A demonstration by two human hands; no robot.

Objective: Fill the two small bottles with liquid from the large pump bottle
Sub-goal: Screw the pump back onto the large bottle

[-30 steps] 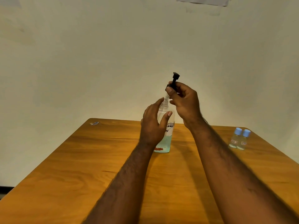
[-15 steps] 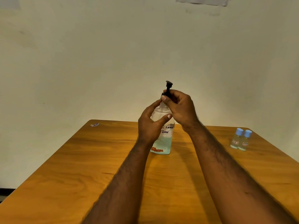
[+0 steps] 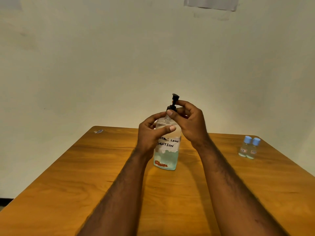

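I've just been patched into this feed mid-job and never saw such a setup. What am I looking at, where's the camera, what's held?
No machine here: these are a person's two bare hands, filmed by one wide-angle camera worn on their head, looking forward and down, so the arms enter from the bottom edge. On the wooden table stands the large pump bottle, partly filled with bluish liquid. The left hand grips its shoulder; the right hand pinches the black pump at the neck. Whether it is being screwed on or off cannot be told. The two small bottles, blue caps on, stand together at the far right, untouched.
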